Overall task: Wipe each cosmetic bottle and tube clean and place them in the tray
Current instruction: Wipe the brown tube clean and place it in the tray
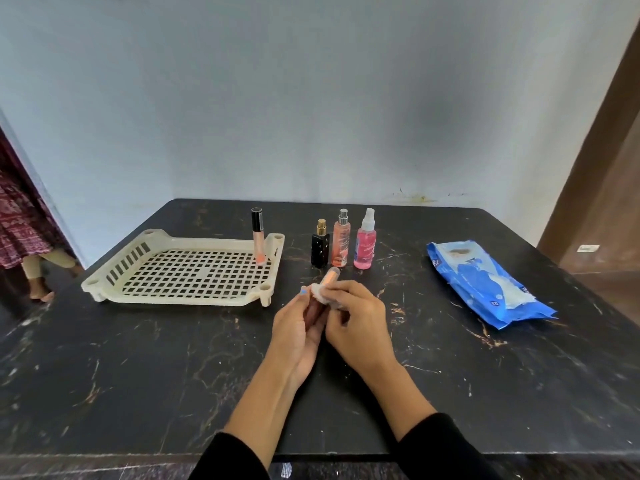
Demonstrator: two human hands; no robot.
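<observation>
Over the middle of the black table, my left hand (300, 327) grips a small peach tube (329, 276) whose end pokes up above my fingers. My right hand (356, 318) pinches a white wipe (321, 293) wrapped around the tube's lower part. A cream perforated tray (180, 271) lies to the left, with one lip gloss tube (258, 237) standing upright in its far right corner. Just right of the tray stand a black perfume bottle (320, 249), an orange spray bottle (341, 242) and a pink spray bottle (365, 245) in a row.
A blue pack of wet wipes (485, 284) lies at the right of the table. The table backs onto a pale wall. A person's legs and patterned skirt (24, 230) show at the far left, beyond the table's edge.
</observation>
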